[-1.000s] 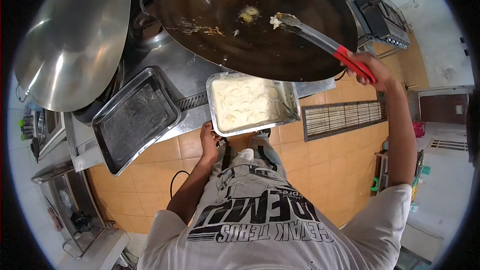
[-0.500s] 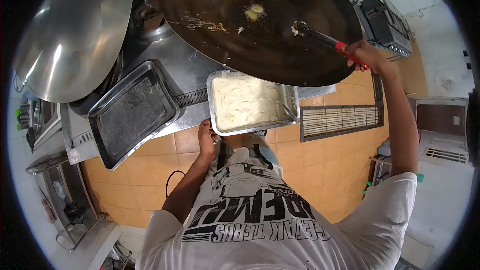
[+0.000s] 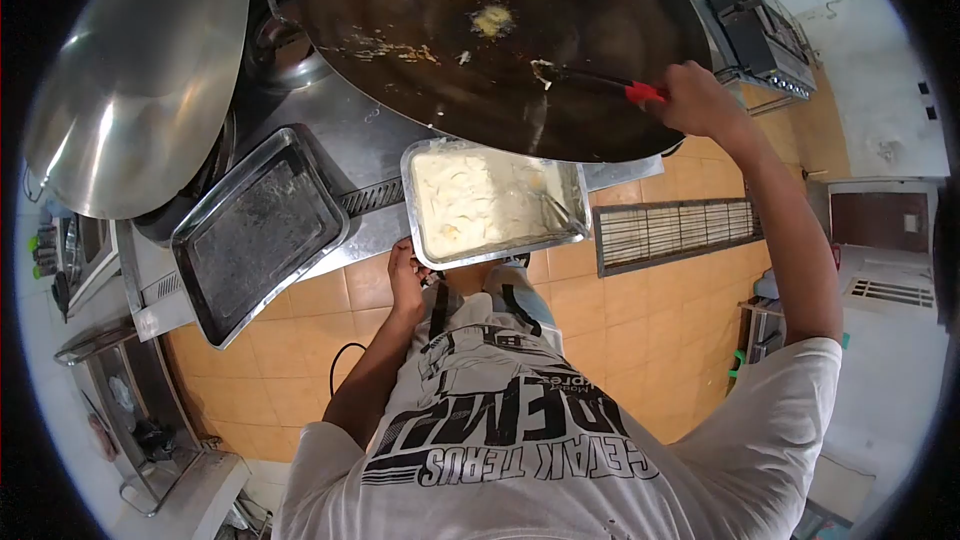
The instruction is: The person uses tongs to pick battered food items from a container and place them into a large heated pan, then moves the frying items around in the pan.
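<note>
In the head view, my right hand (image 3: 703, 102) is closed on a black long-handled cooking utensil (image 3: 590, 78) with a red grip. Its small tip, coated with pale food, is over the inside of the large dark wok (image 3: 600, 0). A yellow lump of fat or food (image 3: 492, 21) lies in the wok, with pale crumbs to its left. My left hand (image 3: 404, 275) is curled at the near left corner of a metal tray (image 3: 415, 210). Creamy pale batter-like food (image 3: 465, 200) fills the tray, and a metal utensil (image 3: 555, 208) rests in its right side.
A dark baking tray (image 3: 260, 235) sits on the steel counter (image 3: 375, 145) to the left. A big steel wok or lid (image 3: 140, 70) stands beyond it. A floor grate (image 3: 680, 232) lies to the right, and a black oven-like appliance (image 3: 765, 30) is at upper right.
My right hand has moved left, drawing the utensil's tip toward the middle of the wok. My left hand remains at the tray corner. The whole view has shifted slightly.
</note>
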Demonstrator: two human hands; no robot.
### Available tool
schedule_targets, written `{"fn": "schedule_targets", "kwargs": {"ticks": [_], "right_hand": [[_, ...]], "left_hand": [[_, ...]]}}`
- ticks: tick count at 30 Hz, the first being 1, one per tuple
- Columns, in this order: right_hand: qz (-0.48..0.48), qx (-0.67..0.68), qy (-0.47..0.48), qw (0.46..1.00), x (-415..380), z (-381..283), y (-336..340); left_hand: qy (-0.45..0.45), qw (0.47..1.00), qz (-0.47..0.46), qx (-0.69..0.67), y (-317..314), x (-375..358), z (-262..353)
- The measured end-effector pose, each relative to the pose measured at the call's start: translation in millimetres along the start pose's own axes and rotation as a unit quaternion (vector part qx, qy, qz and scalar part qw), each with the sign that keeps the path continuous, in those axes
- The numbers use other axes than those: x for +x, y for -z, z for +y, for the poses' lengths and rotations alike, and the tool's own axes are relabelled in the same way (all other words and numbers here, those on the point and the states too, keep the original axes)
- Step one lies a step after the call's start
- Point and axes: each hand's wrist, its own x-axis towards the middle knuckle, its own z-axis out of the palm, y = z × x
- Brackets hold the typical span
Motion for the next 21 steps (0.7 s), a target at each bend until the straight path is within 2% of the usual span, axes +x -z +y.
{"fn": "schedule_targets", "kwargs": {"ticks": [7, 10, 16, 21], "right_hand": [[-0.017, -0.032, 0.007, 0.999, 0.9, -21.0, 18.7], [-0.02, 0.005, 0.007, 1.0, 1.1, -19.8, 22.4], [0.038, -0.038, 0.016, 0.998, -0.7, -20.8, 19.4], [0.027, -0.014, 0.002, 1.0, -0.8, -19.0, 26.0]], "left_hand": [[0.012, 0.999, -0.021, 0.029, 11.0, 5.0, -5.6], [0.023, 0.999, -0.033, 0.037, 13.6, 4.8, -5.6], [0.019, 0.999, -0.02, 0.02, 10.6, 3.6, -5.9], [0.011, 1.0, -0.021, 0.01, 11.8, 4.9, -7.5]]}}
